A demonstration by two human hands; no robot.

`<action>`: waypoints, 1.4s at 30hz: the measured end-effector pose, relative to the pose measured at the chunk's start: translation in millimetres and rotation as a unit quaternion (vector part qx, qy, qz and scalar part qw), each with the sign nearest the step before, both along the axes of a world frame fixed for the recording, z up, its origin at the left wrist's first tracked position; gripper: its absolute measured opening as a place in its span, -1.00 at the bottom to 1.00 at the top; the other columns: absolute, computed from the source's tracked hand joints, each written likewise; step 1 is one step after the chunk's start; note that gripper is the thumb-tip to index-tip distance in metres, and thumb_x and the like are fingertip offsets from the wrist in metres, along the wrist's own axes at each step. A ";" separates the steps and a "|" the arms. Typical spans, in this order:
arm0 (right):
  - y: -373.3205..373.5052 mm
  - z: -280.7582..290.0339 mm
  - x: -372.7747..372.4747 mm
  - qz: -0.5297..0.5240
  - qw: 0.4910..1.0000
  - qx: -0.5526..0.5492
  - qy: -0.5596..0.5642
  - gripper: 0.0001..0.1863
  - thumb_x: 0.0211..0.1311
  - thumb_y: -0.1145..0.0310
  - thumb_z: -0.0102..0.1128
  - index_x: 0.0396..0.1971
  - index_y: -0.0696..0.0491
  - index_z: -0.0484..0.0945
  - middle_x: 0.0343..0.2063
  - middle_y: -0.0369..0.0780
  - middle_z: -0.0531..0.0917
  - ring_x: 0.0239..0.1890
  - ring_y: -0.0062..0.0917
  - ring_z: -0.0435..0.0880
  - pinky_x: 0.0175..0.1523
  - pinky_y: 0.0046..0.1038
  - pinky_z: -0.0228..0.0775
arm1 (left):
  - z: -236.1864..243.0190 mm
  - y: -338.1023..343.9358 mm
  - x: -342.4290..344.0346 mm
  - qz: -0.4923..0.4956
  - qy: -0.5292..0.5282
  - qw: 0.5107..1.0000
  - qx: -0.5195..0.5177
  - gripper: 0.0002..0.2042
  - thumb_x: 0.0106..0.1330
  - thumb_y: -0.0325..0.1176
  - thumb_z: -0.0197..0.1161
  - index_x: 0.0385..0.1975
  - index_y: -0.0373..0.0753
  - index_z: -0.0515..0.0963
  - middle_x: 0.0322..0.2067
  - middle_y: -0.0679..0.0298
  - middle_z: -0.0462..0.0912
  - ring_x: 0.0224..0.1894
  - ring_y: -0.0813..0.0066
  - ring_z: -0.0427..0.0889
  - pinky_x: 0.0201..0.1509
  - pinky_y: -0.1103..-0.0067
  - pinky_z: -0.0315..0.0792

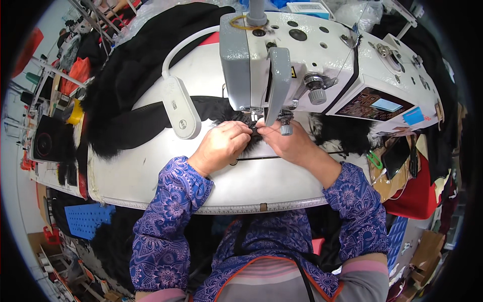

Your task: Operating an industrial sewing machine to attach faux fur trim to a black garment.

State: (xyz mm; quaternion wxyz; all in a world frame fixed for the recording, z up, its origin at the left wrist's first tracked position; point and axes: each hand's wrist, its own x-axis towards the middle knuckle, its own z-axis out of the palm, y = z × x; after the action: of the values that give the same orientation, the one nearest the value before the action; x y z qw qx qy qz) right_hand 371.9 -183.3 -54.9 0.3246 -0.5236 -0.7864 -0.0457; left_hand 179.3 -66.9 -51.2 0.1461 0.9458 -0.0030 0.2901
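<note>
A white sewing machine with a gray needle guard and a small control screen fills the upper middle. Under its presser foot lies black furry fabric, trailing leftward. My left hand is closed on the fabric just left of the needle area, fingertips pinched. My right hand grips the same fabric from the right, thumb and forefinger near the needle. The two hands' fingertips almost meet, and part of what they pinch is hidden by fingers.
A white gooseneck lamp hangs left of the needle. Black fur lies beside my right wrist. A dark phone, green clip and red cloth sit at right. The machine table has a ruler strip along its front edge.
</note>
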 end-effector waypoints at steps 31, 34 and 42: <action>-4.9 9.1 16.2 0.045 0.998 -0.025 -0.047 -0.66 -0.03 0.37 0.34 -0.16 -0.07 0.65 -0.16 -0.35 0.69 -0.33 -0.44 0.66 -0.28 -0.42 0.50 | 7.9 7.6 -10.8 0.013 0.058 0.998 0.015 -0.62 -0.01 -0.56 0.27 -0.11 -0.19 0.62 -0.07 0.24 0.66 -0.05 0.27 0.62 0.09 0.40 0.51; -2.3 6.4 13.2 0.037 0.999 -0.024 0.000 -0.73 -0.03 0.35 0.31 -0.24 -0.01 0.66 -0.48 -0.32 0.59 -0.39 -0.41 0.54 -0.22 -0.36 0.41 | 9.9 10.1 -12.8 0.029 0.083 0.996 0.000 -0.64 0.04 -0.56 0.25 -0.09 -0.20 0.61 -0.05 0.21 0.64 0.07 0.27 0.59 0.18 0.38 0.46; 3.2 5.2 17.3 0.006 0.999 -0.002 -0.036 -0.73 0.08 0.24 0.28 -0.19 -0.04 0.66 -0.58 -0.30 0.54 -0.45 -0.40 0.53 -0.29 -0.35 0.40 | 11.7 12.3 -8.3 0.056 0.082 0.995 -0.004 -0.61 0.08 -0.51 0.25 -0.02 -0.22 0.57 0.00 0.14 0.60 0.11 0.21 0.55 0.22 0.29 0.41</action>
State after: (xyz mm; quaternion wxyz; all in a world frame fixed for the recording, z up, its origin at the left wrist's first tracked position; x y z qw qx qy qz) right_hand 389.2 -180.1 -49.7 0.2954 -0.5177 -0.8006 -0.0604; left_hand 171.0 -54.6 -39.6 0.1329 0.9644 0.0633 0.2196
